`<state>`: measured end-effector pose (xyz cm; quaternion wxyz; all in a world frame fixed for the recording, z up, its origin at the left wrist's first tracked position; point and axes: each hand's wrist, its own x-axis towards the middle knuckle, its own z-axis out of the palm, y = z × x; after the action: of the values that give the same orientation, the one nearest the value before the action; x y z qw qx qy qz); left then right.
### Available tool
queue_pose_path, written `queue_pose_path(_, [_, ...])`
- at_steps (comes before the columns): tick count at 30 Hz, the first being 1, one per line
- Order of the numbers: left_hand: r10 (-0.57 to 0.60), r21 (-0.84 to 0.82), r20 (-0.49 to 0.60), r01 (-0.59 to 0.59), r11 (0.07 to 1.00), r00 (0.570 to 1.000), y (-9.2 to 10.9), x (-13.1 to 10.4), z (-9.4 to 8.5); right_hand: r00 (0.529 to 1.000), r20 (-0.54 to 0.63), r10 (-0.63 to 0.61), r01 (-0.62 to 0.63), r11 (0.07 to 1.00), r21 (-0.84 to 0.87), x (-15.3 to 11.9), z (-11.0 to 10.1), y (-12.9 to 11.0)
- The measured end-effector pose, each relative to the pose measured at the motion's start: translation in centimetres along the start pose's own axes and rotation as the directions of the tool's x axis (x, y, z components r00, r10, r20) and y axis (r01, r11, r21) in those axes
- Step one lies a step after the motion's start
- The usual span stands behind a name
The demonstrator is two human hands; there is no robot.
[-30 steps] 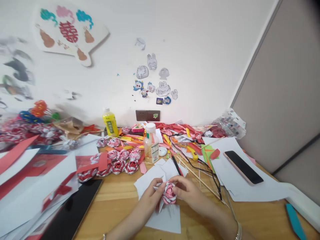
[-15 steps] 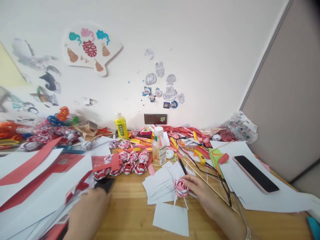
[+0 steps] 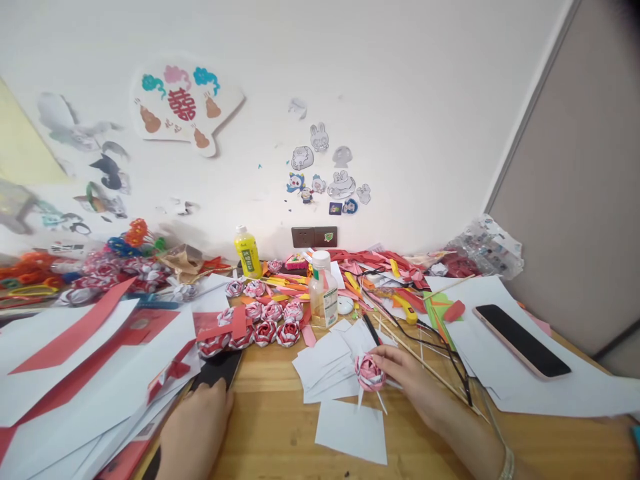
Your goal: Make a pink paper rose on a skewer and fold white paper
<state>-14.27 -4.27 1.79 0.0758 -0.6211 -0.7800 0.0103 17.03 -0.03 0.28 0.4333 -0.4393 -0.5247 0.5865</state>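
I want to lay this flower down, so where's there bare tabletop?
Bare wood: between your left hand and the white cards; between the nearest card and your right forearm; right of that forearm, before the white sheets. Crowded: the back, with bottles, strips and roses; the left, with stacked paper.

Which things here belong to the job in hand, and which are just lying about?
Probably the job:
- rose in the right hand
- other roses
- white sheet below it

Probably just lying about:
- phone
- yellow bottle
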Motion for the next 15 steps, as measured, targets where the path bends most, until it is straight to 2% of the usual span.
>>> queue_pose_path(3, [0.042,0.155,-0.011,-0.039,0.987,0.999,0.12,0.1,-0.1,1.0,0.007,-0.001,0.001,1.0,-0.018,0.03,0.08,-0.03])
queue_pose_path(5, [0.054,0.19,-0.021,-0.049,0.981,0.998,0.26,0.1,-0.12,1.0,0.013,0.001,-0.001,1.0,-0.016,0.06,0.1,0.0])
queue_pose_path(15, [0.077,0.144,-0.04,-0.071,0.987,0.996,0.42,0.02,0.01,1.0,0.027,0.016,-0.015,1.0,-0.006,-0.03,0.08,-0.12])
